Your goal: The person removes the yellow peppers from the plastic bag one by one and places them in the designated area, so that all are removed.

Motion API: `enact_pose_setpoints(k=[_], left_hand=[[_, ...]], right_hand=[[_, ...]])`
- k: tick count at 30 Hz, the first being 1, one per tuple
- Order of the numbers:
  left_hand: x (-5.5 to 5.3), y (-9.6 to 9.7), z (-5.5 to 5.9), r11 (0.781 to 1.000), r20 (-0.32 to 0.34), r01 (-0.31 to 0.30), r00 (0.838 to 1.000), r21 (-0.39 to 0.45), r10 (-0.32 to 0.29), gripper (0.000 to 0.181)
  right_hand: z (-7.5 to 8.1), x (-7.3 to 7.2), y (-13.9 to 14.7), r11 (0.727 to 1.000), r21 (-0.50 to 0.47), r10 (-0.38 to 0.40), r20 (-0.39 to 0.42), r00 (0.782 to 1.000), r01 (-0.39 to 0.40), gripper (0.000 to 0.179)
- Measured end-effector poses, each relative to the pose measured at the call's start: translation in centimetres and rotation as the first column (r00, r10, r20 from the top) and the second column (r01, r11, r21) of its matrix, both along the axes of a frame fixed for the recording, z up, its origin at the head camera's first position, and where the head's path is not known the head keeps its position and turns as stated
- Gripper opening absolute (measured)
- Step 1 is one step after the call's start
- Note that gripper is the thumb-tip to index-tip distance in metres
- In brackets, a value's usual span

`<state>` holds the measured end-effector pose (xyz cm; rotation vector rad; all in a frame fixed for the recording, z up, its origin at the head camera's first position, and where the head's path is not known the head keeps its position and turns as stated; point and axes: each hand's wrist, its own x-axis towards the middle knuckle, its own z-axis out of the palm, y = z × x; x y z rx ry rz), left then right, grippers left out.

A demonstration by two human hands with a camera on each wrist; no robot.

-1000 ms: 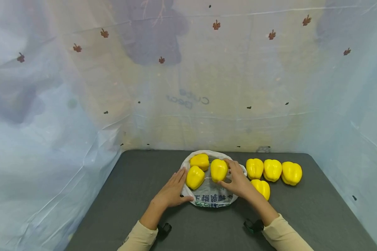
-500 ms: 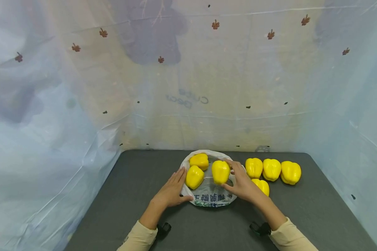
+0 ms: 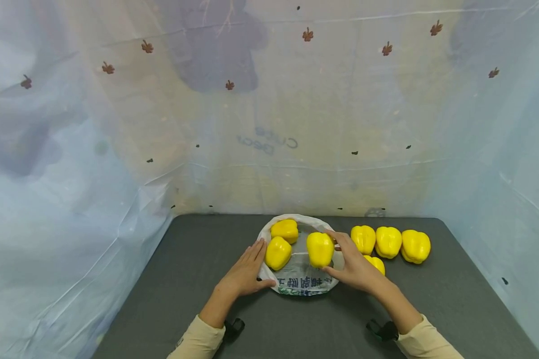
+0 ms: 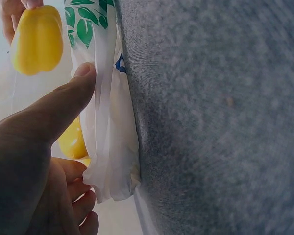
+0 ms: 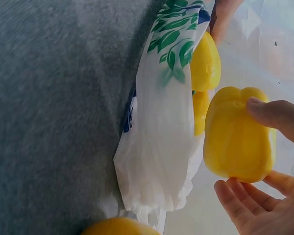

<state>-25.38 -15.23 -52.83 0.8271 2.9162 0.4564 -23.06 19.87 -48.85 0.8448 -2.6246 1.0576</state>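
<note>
A white plastic bag (image 3: 306,289) with green leaf print stands on the table, its mouth spread in a round. Two yellow bell peppers (image 3: 278,253) lie inside, toward its left. My right hand (image 3: 356,267) pinches another yellow bell pepper (image 5: 240,134) between thumb and fingertips, raised over the right part of the bag mouth. In the left wrist view this held pepper (image 4: 37,41) hangs apart from the bag. My left hand (image 3: 244,273) rests against the bag's left side, fingers extended along the rim and thumb (image 4: 81,85) laid on its near side.
To the right of the bag, three yellow bell peppers (image 3: 388,243) stand in a row on the dark grey table (image 3: 206,239). One more pepper (image 3: 377,263) sits in front of them, partly behind my right hand. A pale printed curtain (image 3: 269,189) hangs behind the table.
My right hand has moved to the right and slightly nearer with the bell pepper, which looks larger now. The left hand, bag and other peppers have stayed in place.
</note>
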Motion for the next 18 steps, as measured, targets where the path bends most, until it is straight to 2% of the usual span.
enact_pose_setpoints(k=[8, 18], left_hand=[[0.1, 0.1, 0.3, 1.0, 0.015, -0.008, 1.0, -0.016, 0.008, 0.113], [0.1, 0.2, 0.4, 1.0, 0.015, -0.014, 1.0, -0.02, 0.015, 0.114]], right_hand=[[-0.1, 0.4, 0.8, 0.999, 0.001, 0.044, -0.089, 0.995, -0.044, 0.097], [0.4, 1.1, 2.2, 0.999, 0.044, -0.004, -0.12, 0.993, 0.01, 0.098]])
